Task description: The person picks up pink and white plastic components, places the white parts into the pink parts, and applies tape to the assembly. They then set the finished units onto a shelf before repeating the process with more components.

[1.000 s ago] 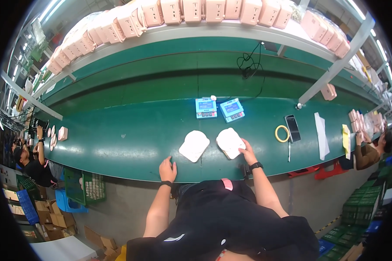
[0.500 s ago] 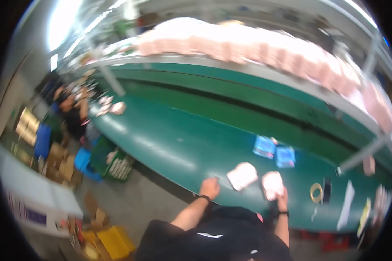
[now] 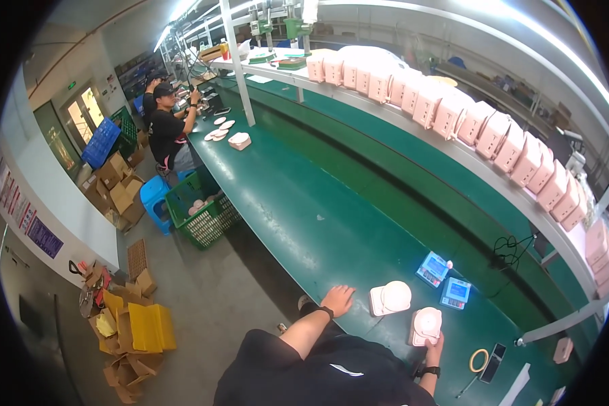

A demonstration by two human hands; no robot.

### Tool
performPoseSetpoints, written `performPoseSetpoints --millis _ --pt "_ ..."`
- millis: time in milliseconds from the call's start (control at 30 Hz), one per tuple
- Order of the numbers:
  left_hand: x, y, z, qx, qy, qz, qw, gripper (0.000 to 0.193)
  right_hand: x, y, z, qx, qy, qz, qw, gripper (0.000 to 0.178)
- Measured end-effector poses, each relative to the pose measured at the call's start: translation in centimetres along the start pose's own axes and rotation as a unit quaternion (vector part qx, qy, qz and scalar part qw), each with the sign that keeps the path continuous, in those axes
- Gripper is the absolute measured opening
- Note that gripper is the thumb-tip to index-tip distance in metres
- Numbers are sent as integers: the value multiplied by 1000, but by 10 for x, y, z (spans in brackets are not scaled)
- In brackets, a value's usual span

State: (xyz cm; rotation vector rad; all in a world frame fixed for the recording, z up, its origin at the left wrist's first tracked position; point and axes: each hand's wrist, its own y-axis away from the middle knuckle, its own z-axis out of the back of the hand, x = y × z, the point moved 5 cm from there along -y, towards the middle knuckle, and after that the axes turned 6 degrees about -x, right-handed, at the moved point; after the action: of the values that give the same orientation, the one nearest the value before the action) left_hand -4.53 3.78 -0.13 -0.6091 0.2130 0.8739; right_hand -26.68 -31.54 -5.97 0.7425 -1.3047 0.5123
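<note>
My right hand [image 3: 435, 348] grips the near edge of a pale pink device with a round top [image 3: 427, 326], which is on or just over the green work table [image 3: 277, 223]. A second pink device of the same kind [image 3: 390, 298] lies to its left, touched by neither hand. My left hand [image 3: 338, 300] rests at the near edge of the table, its fingers stretched toward that second device and nothing visible in them. Beyond the devices are a blue-screened meter [image 3: 433, 269] and another such meter [image 3: 456, 293], side by side.
A shelf [image 3: 413, 115] above the table bears a long row of pink housings [image 3: 427, 108]. At right lie a tape roll [image 3: 479, 360], a dark phone-like object [image 3: 493, 363] and a white strip [image 3: 517, 386]. Further left, a person [image 3: 169, 128] works near a green crate [image 3: 203, 216].
The view has swung, so the table and shelf appear shifted, and the blur has cleared. My right hand stays on the pink device; my left hand's fingers now show stretched out.
</note>
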Motion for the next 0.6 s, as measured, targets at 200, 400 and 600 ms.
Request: performPoseSetpoints --millis 200,400,600 --pt "-1 4 2 20 -9 7 1000 31 -1 3 -5 -9 -14 4 1000 73" --pt "-3 3 -2 38 -20 8 999 32 -6 6 -10 -43 68 66 995 95" --pt "0 3 -1 36 -23 8 999 32 14 12 -18 -57 69 84 992 100"
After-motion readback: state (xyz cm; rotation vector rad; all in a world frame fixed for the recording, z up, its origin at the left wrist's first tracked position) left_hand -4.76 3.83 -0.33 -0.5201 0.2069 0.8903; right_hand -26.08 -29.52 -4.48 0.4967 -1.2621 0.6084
